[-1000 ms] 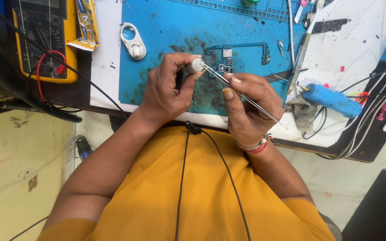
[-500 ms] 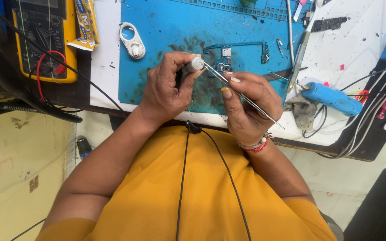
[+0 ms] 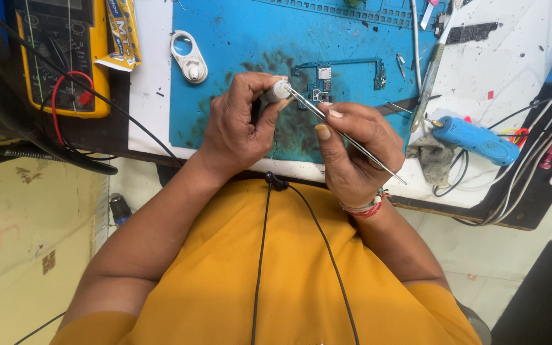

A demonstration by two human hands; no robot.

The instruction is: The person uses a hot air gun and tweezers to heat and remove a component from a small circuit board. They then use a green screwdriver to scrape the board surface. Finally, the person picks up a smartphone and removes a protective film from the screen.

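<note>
Judging by its look, the small white round part (image 3: 280,90) is being treated as a light, smooth and rather slippery piece, probably fragile, so it is best being taken by its sides with fingertips only. It is being held above the blue mat (image 3: 237,96), just in front of the small circuit board (image 3: 321,89) that is lying there. The left hand (image 3: 237,124) is being kept closed around it, thumb and forefinger being pressed together on the part while the other fingers are being curled under. The thin metal tweezers (image 3: 346,137) are being judged stiff, springy and light, with a fine point that is easily bent; they are being gripped along the middle of the shaft. The right hand (image 3: 352,150) is being held pinched shut on them, the tip being brought against the white part. A yellow multimeter (image 3: 65,57) with red and black leads is being left at the far left of the worktop (image 3: 151,115), a white keyhole-shaped plastic piece (image 3: 188,57) is lying beside the mat, and a blue handheld tool (image 3: 477,140) with its cable is resting to the right.
</note>
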